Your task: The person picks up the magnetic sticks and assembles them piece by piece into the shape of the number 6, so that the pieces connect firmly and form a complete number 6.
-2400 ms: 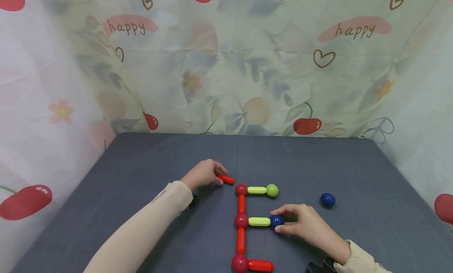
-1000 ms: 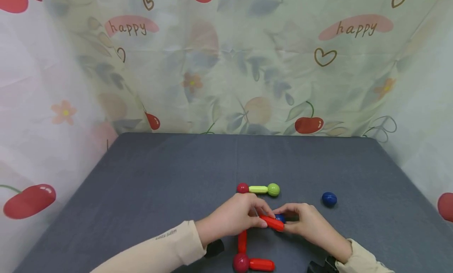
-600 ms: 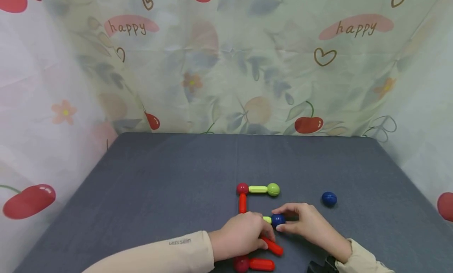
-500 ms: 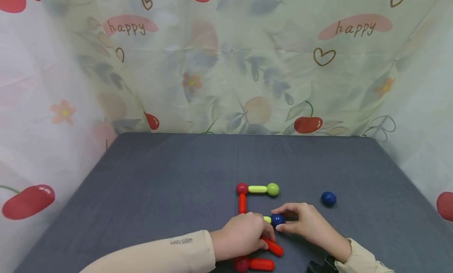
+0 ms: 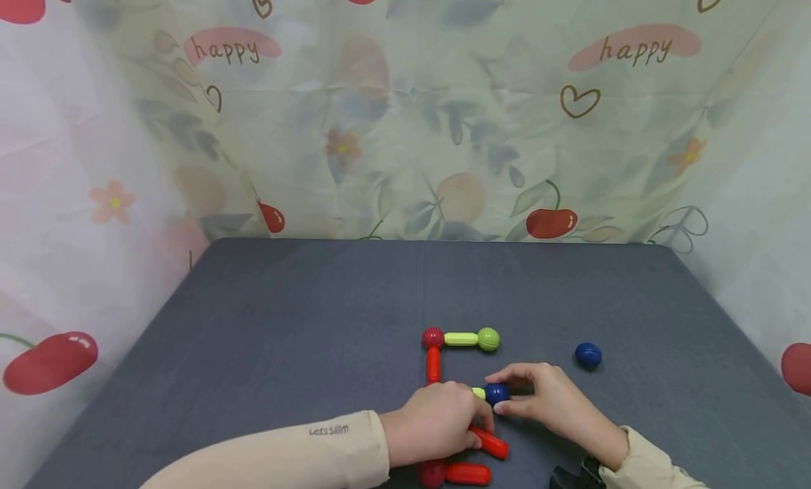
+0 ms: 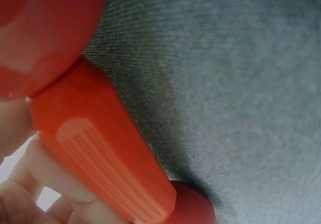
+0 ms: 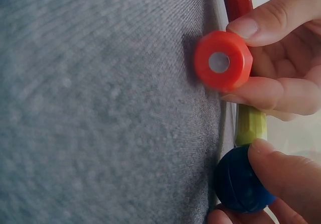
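Note:
My left hand (image 5: 440,420) pinches a red magnetic rod (image 5: 489,443) between thumb and fingers, slanted in the gap between the middle and lower arms of an E-like shape of rods and balls. In the right wrist view the round metal end of the red rod (image 7: 219,62) faces the camera. My right hand (image 5: 551,403) pinches a blue ball (image 5: 497,393) at the end of a yellow-green rod (image 5: 478,392). The left hand hides most of that rod and the joint behind it. In the left wrist view, a red rod (image 6: 100,143) meets a red ball (image 6: 45,33).
A loose blue ball (image 5: 588,356) lies to the right on the grey table (image 5: 304,299). The shape's top arm ends in a green ball (image 5: 488,339). Its bottom arm is a red rod (image 5: 468,473) on a red ball (image 5: 432,473). A patterned curtain (image 5: 412,123) hangs behind.
My left hand has brought the red rod from the far left of the shape, past the blue ball, down to below the middle arm. The right hand keeps its hold on the blue ball.

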`<state>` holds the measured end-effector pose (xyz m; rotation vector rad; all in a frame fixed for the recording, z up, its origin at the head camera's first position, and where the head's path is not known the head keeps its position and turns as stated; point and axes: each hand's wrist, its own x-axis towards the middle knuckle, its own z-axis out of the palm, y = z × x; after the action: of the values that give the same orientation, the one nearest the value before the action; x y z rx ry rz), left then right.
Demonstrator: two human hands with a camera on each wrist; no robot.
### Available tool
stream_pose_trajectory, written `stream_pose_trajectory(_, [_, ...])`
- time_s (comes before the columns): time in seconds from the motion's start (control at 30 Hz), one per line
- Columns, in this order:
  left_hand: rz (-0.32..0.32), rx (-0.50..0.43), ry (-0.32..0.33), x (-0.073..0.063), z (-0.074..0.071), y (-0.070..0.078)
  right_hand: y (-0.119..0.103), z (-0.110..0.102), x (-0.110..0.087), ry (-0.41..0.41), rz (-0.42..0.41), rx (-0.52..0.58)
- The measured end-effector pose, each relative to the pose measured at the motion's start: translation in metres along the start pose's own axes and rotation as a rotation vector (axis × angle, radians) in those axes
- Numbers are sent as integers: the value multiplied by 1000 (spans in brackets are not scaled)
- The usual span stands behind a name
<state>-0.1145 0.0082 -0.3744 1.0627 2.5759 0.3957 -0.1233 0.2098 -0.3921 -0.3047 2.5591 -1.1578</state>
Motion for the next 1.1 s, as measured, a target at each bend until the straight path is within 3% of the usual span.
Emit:
stream_pose_trajectory(0.23, [-24, -60, -5, -5, -9, -1, 1, 0, 0, 0, -14, 2])
stream_pose_trajectory(0.37, [-64, -181, 57, -10, -26, -8, 0, 1, 0, 1, 0, 0])
stream_pose_trajectory(0.53, [-183, -325, 192, -14, -44, -25, -1, 1, 0, 10, 25, -8])
stream_pose_trajectory(0.63, [-272, -415, 219, -16, -45, -39, -1, 1, 0, 13, 30, -13])
stream_pose_trajectory(0.83, [-379, -683, 112, -18, -32, -63, 0, 2, 1, 17, 42, -21])
stream_pose_trajectory(0.97, [-389, -825, 58, -17, -24, -71, 1, 2, 1, 19, 40, -22])
stream_pose_trajectory(1.1, [-390, -912, 48, -14, -20, -74, 1, 3, 1, 15, 31, -21])
